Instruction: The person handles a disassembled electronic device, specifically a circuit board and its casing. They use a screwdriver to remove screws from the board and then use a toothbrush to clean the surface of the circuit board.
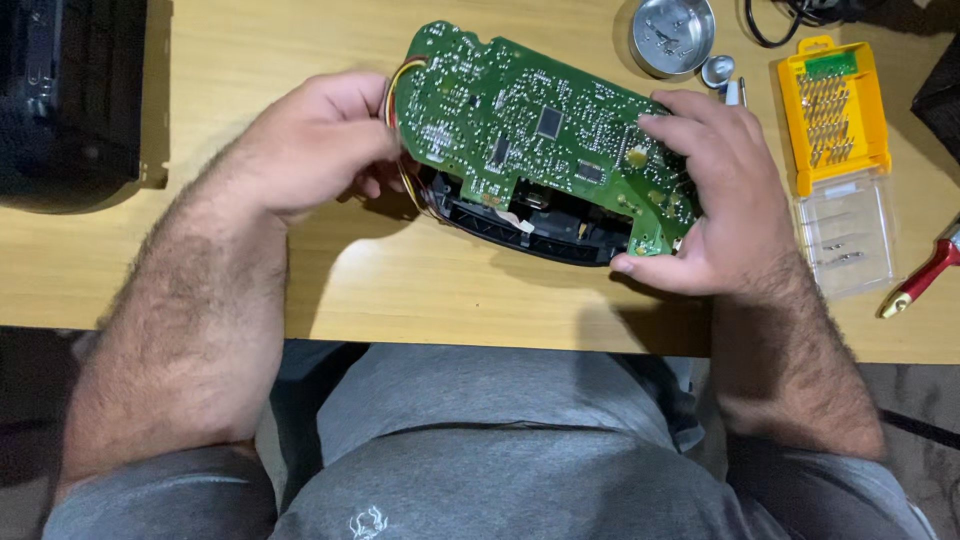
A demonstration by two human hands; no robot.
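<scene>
A long green circuit board point(540, 125) with many small chips is lifted off a black plastic housing point(540, 225) that rests on the wooden table point(420, 290). My left hand point(320, 145) grips the board's left end, where red and yellow wires point(392, 90) come out. My right hand point(715, 200) holds the board's right end, thumb under the lower corner and fingers over the top. The board is tilted, its near edge raised above the housing.
A round metal dish point(672, 35) with small screws sits at the back. A yellow bit case point(832, 110) lies open at right, its clear lid point(848, 232) beside it. A red-handled tool point(925, 278) lies at far right. A black device point(65, 95) fills the left corner.
</scene>
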